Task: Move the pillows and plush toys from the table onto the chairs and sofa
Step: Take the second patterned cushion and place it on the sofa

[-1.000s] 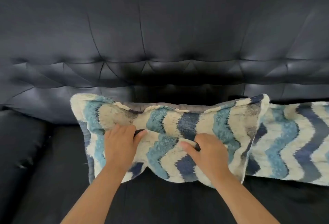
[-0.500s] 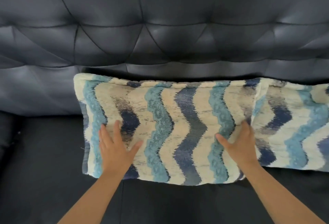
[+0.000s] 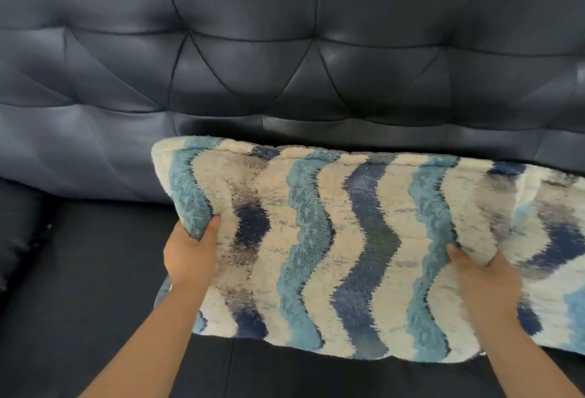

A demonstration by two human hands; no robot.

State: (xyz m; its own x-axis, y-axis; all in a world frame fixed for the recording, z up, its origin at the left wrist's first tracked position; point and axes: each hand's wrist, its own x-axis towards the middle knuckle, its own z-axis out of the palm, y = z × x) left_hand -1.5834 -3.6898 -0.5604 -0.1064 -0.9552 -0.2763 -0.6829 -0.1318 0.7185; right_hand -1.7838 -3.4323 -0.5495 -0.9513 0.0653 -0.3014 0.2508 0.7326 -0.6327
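A fluffy pillow (image 3: 329,248) with wavy cream, teal and navy stripes leans against the tufted back of the dark blue leather sofa (image 3: 285,49). My left hand (image 3: 190,255) pinches its left edge, thumb on the front. My right hand (image 3: 484,280) grips its right edge the same way. A second pillow (image 3: 554,239) of the same pattern stands right beside it at the frame's right edge, partly cut off and touching the first.
The sofa's black seat cushion (image 3: 95,286) stretches to the left of the pillows. A padded armrest (image 3: 19,233) rises at the far left. No table, chairs or plush toys are in view.
My hands went from pressing flat on the pillow's front to gripping its left and right edges. The view moved closer and the pillow now sits further right in the frame.
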